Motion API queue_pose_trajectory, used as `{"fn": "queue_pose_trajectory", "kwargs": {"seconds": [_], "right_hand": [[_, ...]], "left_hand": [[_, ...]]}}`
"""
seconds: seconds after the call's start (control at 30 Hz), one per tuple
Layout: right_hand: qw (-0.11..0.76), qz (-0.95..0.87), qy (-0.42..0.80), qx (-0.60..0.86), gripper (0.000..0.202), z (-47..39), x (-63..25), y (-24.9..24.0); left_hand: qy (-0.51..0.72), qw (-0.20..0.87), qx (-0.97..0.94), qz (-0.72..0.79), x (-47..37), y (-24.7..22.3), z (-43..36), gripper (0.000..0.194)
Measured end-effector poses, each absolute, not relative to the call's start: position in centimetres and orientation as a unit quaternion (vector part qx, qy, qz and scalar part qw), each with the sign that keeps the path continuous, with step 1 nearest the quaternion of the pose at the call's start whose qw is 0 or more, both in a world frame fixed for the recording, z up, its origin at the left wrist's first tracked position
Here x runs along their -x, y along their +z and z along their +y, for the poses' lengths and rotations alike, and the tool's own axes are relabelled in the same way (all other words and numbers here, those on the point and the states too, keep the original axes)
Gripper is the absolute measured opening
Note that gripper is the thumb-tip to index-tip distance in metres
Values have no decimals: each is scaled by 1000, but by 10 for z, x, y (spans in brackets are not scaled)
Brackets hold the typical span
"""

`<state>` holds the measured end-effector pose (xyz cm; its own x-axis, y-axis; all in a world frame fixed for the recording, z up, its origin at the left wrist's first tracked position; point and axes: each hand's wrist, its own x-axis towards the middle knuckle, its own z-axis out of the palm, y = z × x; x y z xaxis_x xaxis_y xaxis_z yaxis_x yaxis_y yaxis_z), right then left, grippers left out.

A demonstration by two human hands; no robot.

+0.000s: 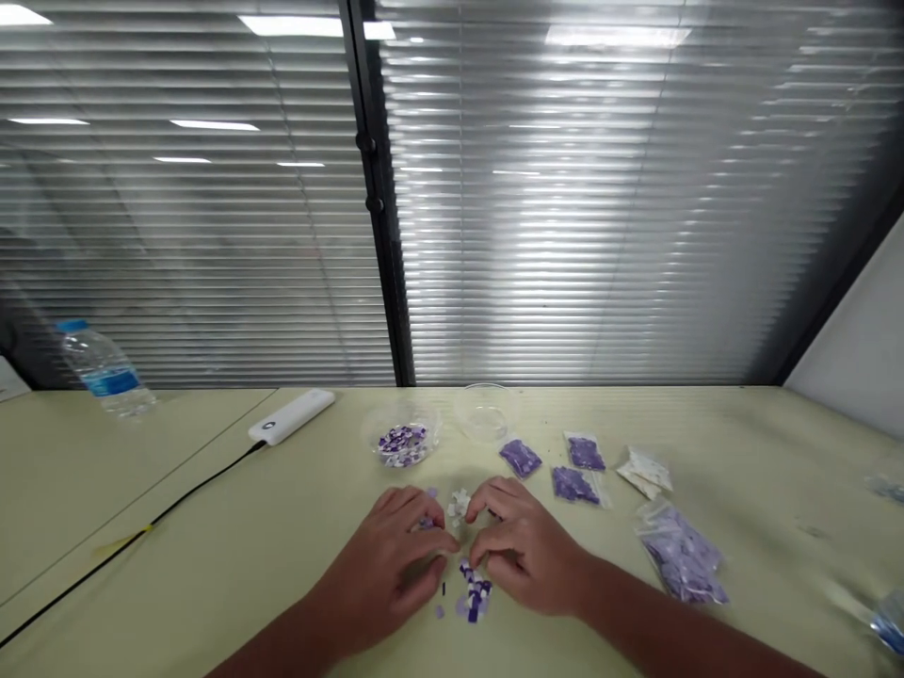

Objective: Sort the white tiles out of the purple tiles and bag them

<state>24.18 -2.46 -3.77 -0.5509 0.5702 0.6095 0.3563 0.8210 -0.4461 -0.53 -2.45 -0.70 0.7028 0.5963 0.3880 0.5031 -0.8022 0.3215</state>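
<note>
My left hand (396, 567) and my right hand (526, 546) face each other low over the table, fingertips a short way apart. Both have curled fingers with the thumb drawn in close to them. Whatever small thing they may pinch is too small to make out. Between the hands lies a little heap of white pieces (459, 505). Some lilac pieces (427, 523) show partly behind my left fingers. Just below the fingertips is a cluster of dark purple, white and lilac pieces (476, 595). A single lilac piece (439, 611) lies left of it.
Behind the hands stand a clear bowl of purple and white pieces (404, 444) and a round clear container (486, 414). Several small bags, such as a purple one (521, 458) and a large lilac one (682, 556), lie right. A cabled white device (293, 417) and bottle (105, 369) are left.
</note>
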Motion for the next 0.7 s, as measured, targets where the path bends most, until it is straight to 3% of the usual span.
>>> {"fn": "queue_pose_trajectory", "kwargs": {"seconds": [0.3,0.53,0.7], "right_hand": [[381,-873,129,276,34,-25,-242,-39],[392,-869,90,289,29,-30,-239,-38],[410,-857,72,304,32,-35,-239,-40]], "left_hand": [[224,85,-937,256,9,-10,-25,37],[236,80,-929,272,9,-10,-24,27],[242,88,-924,283,8,-9,-24,31]]}}
